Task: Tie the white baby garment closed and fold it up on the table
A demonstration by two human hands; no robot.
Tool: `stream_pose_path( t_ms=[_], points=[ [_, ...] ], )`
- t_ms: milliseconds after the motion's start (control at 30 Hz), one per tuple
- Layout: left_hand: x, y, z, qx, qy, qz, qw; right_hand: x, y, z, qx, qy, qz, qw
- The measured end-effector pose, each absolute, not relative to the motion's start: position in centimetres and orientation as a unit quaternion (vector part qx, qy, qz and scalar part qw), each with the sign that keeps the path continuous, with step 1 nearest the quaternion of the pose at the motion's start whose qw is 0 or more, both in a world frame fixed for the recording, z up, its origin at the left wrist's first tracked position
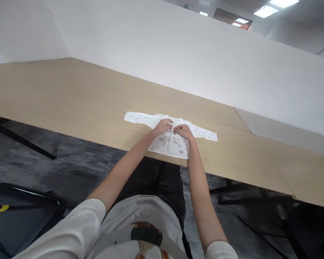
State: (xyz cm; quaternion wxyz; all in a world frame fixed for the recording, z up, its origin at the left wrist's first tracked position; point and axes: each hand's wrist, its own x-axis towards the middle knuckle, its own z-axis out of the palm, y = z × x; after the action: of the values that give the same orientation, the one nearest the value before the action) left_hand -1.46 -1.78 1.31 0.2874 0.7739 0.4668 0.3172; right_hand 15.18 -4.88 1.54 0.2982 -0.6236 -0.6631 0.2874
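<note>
A small white baby shirt [175,146] with a pale printed pattern lies on the wooden table, its sleeves spread out to both sides. My left hand [162,126] rests on the upper front, left of the centre opening, its fingers bent and pinching the cloth near the edge. Across the opening, my right hand [184,131] has thumb and fingers drawn together on the other front edge. The fingertips of both hands are close together but apart. Small fastenings along the opening are too small to make out.
The long wooden table [78,97] runs across the view, with a white partition [151,46] behind it. A black chair [24,212] stands at the lower left, and dark chair parts [310,230] show at the lower right. Black table legs [24,140] stand below.
</note>
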Motion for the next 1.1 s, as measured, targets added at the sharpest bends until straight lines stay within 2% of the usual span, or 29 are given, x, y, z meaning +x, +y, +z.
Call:
stream_pose_path(
  t_ms=[133, 433, 733, 1100],
  points=[
    [-2.1, -2.6, 1.3, 0.787, 0.435, 0.310, 0.309, 15.3, -4.9, 1.3, -0.617, -0.653, 0.307, 0.314],
    [-1.7, -2.7, 0.5, 0.810, 0.373, 0.367, 0.265, 15.3, -5.2, 1.4, -0.616, -0.642, 0.306, 0.339],
    [-1.4, -3.1, 1.0, 0.775, 0.504, 0.319, 0.209, 14.9, -5.8, 2.1, -0.624, -0.633, 0.302, 0.346],
    [-1.4, -3.9, 1.3, 0.814, 0.419, 0.334, 0.226, 15.1, -5.7, 2.0, -0.609, -0.645, 0.309, 0.342]
  ],
)
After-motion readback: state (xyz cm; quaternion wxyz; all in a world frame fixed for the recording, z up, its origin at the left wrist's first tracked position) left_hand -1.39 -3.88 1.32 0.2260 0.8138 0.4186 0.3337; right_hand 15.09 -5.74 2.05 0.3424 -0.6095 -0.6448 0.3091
